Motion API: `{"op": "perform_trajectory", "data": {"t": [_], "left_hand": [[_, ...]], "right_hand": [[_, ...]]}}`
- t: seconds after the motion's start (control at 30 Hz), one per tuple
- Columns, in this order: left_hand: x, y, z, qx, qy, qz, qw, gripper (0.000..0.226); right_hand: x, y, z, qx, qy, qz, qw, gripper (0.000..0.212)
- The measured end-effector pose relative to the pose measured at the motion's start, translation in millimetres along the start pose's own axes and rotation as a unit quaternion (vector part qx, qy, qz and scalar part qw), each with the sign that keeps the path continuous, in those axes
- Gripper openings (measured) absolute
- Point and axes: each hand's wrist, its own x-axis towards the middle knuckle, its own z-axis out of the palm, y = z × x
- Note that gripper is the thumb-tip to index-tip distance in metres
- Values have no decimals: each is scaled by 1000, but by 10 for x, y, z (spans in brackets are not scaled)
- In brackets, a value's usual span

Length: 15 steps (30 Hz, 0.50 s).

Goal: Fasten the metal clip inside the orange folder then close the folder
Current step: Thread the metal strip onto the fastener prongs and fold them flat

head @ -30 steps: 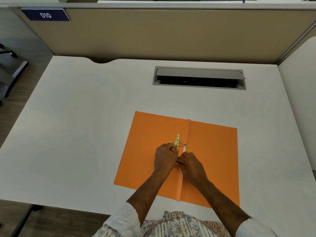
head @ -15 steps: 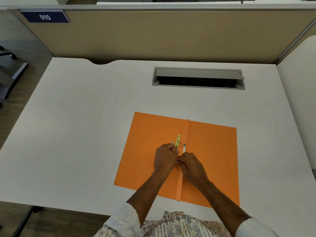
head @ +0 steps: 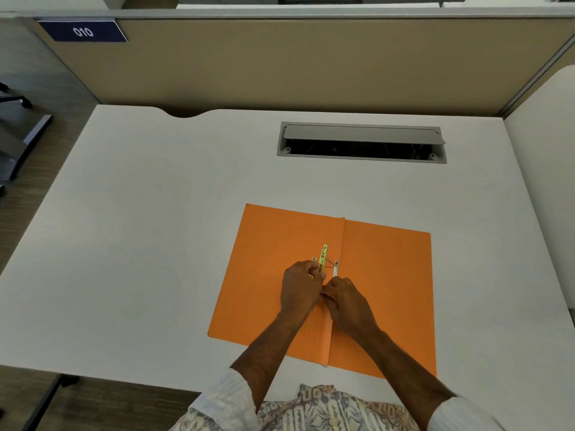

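An orange folder (head: 389, 275) lies open and flat on the white desk (head: 155, 244), its spine fold running toward me. Beside the fold sits the metal clip (head: 324, 255), a gold bar with thin prongs sticking up near it. My left hand (head: 300, 289) curls over the lower end of the gold bar and pinches it. My right hand (head: 347, 301) meets it from the right, fingertips pinched on the clip's lower part by the fold. The lower half of the clip is hidden under both hands.
A grey cable hatch (head: 362, 141) with its lid raised is set into the desk beyond the folder. A tan partition (head: 311, 63) with a blue "010" label (head: 83, 32) closes the far side. A second desk (head: 544, 126) adjoins on the right.
Both hands stay pinched on the clip at the folder's fold; only tiny finger shifts show. The folder has not moved.
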Motion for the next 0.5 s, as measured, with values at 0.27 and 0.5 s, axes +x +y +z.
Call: {"op": "perform_trajectory", "data": {"t": [0.27,0.5], "left_hand": [[-10,-25,44,-19,-16,-3,1000,17],[64,-97,72,-56,-51,-54,996,17]], "right_hand": [[-50,68,24,65,9,39,997,16],[-134,236,-50,93,26,80,992,37]]}}
